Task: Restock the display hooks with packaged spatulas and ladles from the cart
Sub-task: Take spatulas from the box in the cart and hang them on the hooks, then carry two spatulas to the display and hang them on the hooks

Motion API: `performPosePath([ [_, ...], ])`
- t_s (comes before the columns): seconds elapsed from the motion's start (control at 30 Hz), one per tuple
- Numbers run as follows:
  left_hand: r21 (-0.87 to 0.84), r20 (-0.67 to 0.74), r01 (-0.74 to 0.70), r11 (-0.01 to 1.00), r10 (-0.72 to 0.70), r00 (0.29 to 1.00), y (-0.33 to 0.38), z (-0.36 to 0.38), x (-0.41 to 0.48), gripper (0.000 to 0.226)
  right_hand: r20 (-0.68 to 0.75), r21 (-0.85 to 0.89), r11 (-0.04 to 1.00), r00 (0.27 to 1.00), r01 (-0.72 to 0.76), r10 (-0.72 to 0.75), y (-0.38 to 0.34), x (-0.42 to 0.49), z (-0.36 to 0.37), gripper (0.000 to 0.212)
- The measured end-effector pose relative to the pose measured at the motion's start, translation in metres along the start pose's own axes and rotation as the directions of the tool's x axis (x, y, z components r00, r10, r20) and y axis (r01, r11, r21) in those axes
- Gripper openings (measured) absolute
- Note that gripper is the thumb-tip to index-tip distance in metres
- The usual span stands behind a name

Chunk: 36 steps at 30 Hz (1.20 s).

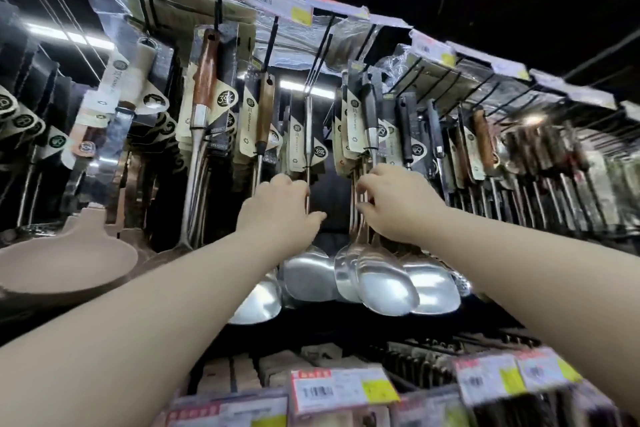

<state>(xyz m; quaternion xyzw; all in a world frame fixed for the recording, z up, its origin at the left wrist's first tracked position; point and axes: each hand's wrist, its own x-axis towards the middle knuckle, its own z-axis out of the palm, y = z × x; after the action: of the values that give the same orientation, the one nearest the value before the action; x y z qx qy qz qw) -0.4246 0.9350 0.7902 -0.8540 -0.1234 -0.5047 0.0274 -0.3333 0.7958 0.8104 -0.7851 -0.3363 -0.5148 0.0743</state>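
Observation:
Both my arms reach up into a wall of hanging utensils. My left hand (280,208) pinches the thin steel shaft of a steel spatula (308,274) that hangs from a black display hook (320,56), its card label just above my fingers. My right hand (394,205) grips the shafts of a bunch of steel spatulas (384,284) on the neighbouring hook to the right. Their shiny blades hang below my wrists and overlap each other. The cart is out of view.
Rows of packaged ladles and spatulas (204,104) with wooden or black handles fill the hooks left and right. A beige silicone ladle (69,264) juts out at lower left. Price tags (343,388) line the lower rail and more tags (277,0) run along the top.

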Motion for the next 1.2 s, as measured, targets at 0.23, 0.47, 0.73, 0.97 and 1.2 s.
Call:
performPosePath([
  [0.23, -0.071, 0.015, -0.128, 0.989, 0.13, 0.991, 0.103, 0.0, -0.04, 0.044, 0.133, -0.165, 0.981, 0.984, -0.099, 0.122, 0.099, -0.11, -0.058, 0.035],
  [0.47, -0.292, 0.172, -0.231, 0.928, 0.289, 0.942, 0.288, 0.023, -0.112, 0.045, 0.304, -0.382, 0.899, 0.89, -0.212, 0.339, 0.225, -0.275, -0.153, 0.033],
  [0.73, -0.483, 0.31, -0.392, 0.783, 0.572, 0.759, 0.497, 0.026, -0.213, 0.052, 0.409, -0.595, 0.745, 0.683, -0.302, 0.605, 0.327, -0.446, -0.256, 0.041],
  [0.97, -0.587, 0.362, -0.475, 0.655, 0.738, 0.57, 0.629, 0.07, -0.285, 0.058, 0.423, -0.693, 0.603, 0.455, -0.395, 0.784, 0.395, -0.565, -0.294, 0.041],
  [1.2, -0.701, 0.384, -0.447, 0.556, 0.822, 0.421, 0.735, 0.165, -0.346, 0.051, 0.417, -0.751, 0.503, 0.284, -0.427, 0.863, 0.472, -0.653, -0.253, 0.032],
])
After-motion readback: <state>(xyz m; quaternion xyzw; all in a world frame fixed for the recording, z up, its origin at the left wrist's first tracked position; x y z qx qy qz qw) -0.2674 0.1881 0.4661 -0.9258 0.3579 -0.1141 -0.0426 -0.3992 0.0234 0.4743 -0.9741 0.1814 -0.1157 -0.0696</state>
